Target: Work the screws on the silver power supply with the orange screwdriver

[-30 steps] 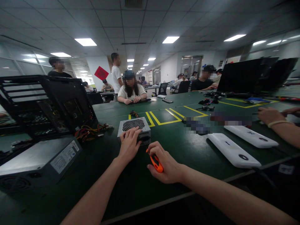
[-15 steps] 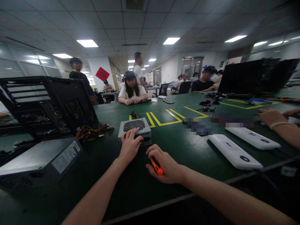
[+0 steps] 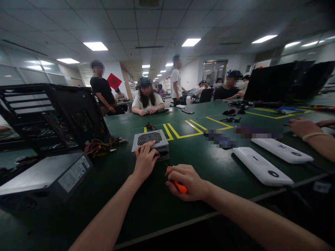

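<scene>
A small grey computer power supply (image 3: 163,143) with a honeycomb vent on top sits on the green table in front of me. My left hand (image 3: 145,157) holds it at the near side, fingers bent over the top edge and front face. Just right of and nearer than the box, my right hand (image 3: 185,182) is wrapped round the orange handle of a screwdriver (image 3: 180,187). Its thin shaft points towards the front of the power supply; I cannot tell whether the tip touches it.
A larger power supply (image 3: 49,174) and an open black computer case (image 3: 89,101) stand at left, with loose coloured cables (image 3: 101,147). Two white power banks (image 3: 261,165) lie at right, near another person's hand (image 3: 305,127). A person (image 3: 148,101) sits across the table.
My right hand has closed more fully round the screwdriver handle and shifted slightly right; the shaft now shows. My left hand stays on the power supply. In the background, two standing people have moved right.
</scene>
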### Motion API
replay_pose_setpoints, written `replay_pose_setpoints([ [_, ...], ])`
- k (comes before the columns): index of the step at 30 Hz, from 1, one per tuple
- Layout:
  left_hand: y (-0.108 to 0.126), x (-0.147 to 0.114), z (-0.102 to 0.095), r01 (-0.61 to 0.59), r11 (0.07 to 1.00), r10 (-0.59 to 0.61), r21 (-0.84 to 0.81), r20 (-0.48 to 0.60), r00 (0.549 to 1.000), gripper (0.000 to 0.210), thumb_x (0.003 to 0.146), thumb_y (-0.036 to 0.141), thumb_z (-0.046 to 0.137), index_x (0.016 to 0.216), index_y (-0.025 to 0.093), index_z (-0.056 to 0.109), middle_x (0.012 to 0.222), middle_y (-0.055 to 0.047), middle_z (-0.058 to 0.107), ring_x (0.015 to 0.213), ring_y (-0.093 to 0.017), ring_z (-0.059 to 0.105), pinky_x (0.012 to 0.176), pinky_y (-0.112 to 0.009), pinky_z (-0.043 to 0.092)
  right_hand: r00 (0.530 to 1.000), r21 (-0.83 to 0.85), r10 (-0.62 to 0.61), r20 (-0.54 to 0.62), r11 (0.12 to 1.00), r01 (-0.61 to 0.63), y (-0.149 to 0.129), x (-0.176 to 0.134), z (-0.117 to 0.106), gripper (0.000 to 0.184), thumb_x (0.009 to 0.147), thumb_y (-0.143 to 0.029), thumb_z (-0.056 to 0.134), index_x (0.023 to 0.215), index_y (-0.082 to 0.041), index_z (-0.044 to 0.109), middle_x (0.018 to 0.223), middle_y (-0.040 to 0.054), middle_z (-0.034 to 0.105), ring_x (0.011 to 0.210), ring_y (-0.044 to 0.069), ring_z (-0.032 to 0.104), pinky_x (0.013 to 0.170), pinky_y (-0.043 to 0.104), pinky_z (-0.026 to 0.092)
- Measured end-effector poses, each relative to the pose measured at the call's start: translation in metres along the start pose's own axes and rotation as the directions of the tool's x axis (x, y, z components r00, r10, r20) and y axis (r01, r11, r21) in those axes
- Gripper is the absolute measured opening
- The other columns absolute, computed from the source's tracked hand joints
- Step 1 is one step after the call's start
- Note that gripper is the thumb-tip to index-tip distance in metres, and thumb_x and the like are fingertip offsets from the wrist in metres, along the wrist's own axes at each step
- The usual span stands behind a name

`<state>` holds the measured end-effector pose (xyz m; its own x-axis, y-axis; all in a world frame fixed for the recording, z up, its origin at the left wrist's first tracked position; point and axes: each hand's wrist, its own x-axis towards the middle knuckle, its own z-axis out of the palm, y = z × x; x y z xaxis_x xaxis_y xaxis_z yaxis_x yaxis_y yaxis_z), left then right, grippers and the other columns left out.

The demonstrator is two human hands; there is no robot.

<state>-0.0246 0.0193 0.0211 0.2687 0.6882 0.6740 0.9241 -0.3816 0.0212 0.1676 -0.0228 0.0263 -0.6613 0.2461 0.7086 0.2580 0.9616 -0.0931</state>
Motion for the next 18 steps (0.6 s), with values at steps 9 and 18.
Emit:
replay_pose_setpoints([
  [9, -0.002, -0.001, -0.001, -0.038, 0.999, 0.037, -0.021, -0.021, 0.999, 0.008, 0.08, 0.021, 0.054, 0.086, 0.021, 0.06, 0.126, -0.007, 0.051, 0.118, -0.023, 0.041, 0.093, -0.042, 0.026, 0.991, -0.055, 0.054, -0.126, 0.997, -0.062, 0.008, -0.009, -0.008, 0.005, 0.079, -0.019, 0.048, 0.075, -0.018, 0.048, 0.072, 0.0019, 0.06, 0.058, 0.01, 0.051, 0.055, 0.023, 0.039],
  [18, -0.003, -0.002, 0.0, -0.111, 0.994, 0.112, 0.01, -0.074, 0.991, 0.009, 0.08, 0.02, 0.054, 0.088, 0.021, 0.059, 0.123, -0.009, 0.052, 0.116, -0.024, 0.043, 0.091, -0.043, 0.027, 0.993, -0.056, 0.082, -0.08, 0.995, -0.087, 0.01, -0.007, -0.005, 0.005, 0.081, -0.02, 0.046, 0.076, -0.018, 0.048, 0.075, 0.0028, 0.059, 0.061, 0.011, 0.051, 0.058, 0.024, 0.039],
])
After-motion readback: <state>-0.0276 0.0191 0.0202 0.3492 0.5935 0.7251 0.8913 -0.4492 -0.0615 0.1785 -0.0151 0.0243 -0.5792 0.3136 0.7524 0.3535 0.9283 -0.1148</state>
